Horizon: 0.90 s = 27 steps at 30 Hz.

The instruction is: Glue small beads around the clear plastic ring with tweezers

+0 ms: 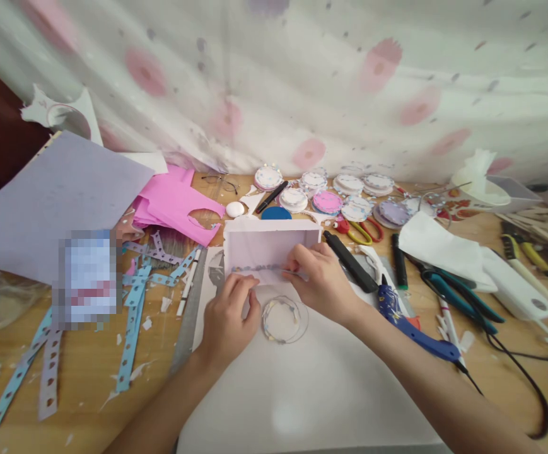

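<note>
In front of me stands a shallow white box [274, 228] on its side, its lilac inside facing me. A strand of greyish-blue beads [267, 267] runs across its lower part. My right hand [321, 277] pinches the strand near its right end, over the box's front edge. At the lower left edge, my left hand [231, 312] has thumb and forefinger brought almost together; whatever is between them is too small to make out. Just below the hands, thin beaded wire bracelets [280, 320] lie coiled on a white board [283, 391].
Behind the box are several round discs wrapped with beaded strands [328, 202], scissors [359, 231] and a black pen [272, 197]. A blue glue gun [410, 331], teal-handled pliers [463, 299] and a cable lie right. Punched blue strips [132, 334], pink sheets [174, 202] and scraps cover the left.
</note>
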Motion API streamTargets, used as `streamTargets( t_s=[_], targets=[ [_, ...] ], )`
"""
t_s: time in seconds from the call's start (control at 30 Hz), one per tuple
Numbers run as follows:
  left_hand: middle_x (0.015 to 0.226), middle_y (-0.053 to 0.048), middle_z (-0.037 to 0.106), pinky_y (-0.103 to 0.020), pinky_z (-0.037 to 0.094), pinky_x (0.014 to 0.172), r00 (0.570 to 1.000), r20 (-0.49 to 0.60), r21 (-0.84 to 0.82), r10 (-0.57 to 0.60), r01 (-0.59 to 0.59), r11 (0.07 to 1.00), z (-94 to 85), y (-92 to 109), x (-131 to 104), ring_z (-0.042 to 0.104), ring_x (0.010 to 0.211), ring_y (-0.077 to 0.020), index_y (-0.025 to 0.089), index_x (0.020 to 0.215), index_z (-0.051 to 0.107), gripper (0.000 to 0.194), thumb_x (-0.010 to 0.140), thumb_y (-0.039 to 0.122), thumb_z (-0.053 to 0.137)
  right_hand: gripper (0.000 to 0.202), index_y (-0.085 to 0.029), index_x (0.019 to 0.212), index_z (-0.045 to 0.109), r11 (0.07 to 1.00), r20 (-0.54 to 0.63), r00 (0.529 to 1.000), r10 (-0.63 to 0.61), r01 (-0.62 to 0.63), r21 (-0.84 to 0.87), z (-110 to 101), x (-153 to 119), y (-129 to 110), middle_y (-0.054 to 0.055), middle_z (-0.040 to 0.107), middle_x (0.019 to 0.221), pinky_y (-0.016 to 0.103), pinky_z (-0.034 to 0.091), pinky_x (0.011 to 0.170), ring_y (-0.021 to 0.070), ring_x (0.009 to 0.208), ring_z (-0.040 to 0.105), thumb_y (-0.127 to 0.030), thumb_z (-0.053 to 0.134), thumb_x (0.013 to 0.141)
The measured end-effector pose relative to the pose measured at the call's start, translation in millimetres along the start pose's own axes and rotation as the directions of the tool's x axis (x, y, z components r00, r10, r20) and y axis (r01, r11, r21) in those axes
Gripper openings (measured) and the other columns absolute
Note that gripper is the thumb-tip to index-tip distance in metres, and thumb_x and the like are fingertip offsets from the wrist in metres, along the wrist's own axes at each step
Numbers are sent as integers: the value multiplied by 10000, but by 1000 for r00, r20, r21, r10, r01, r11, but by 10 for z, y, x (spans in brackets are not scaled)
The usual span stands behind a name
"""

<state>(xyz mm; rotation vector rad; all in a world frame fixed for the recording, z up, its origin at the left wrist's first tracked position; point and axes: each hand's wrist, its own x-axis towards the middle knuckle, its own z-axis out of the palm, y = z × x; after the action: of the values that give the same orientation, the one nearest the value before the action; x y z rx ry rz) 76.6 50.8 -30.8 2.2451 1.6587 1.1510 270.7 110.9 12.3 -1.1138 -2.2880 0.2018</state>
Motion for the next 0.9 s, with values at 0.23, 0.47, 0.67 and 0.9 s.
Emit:
streamTargets(
  t_s=[0.23,0.47,0.67,0.9],
  targets=[
    [966,-50,652,-289,559,755,1000,-11,-34,3,-3,999,0,-6,9,682,897,-186,191,1055,583,243,862,77,487,328,-253,779,367,983,-221,964,145,-116,139,-285,-117,-52,-26,680,752,322,386,674,181,679,615,-181,685,820],
    [949,-44,657,-287,557,762,1000,-29,-32,6,-6,999,16,-10,-1,676,893,-184,193,1030,591,235,861,74,480,251,-237,803,363,999,-9,999,36,-36,25,-74,-39,-14,-36,663,709,344,311,769,168,619,599,-134,589,835],
    [934,-46,656,-297,557,781,1000,-21,-34,6,-6,999,8,6,14,676,883,-183,187,1023,591,236,862,63,471,251,-230,776,338,998,102,993,53,-50,-36,28,95,-14,-23,645,644,323,277,733,177,582,558,-89,545,779],
    [955,-48,657,-293,558,781,1000,-22,-36,2,-3,999,9,4,17,674,909,-183,194,1034,588,246,864,60,472,282,-235,773,327,997,93,992,81,-80,-16,41,92,-11,-38,607,613,327,296,735,176,566,523,-82,563,764]
  ],
)
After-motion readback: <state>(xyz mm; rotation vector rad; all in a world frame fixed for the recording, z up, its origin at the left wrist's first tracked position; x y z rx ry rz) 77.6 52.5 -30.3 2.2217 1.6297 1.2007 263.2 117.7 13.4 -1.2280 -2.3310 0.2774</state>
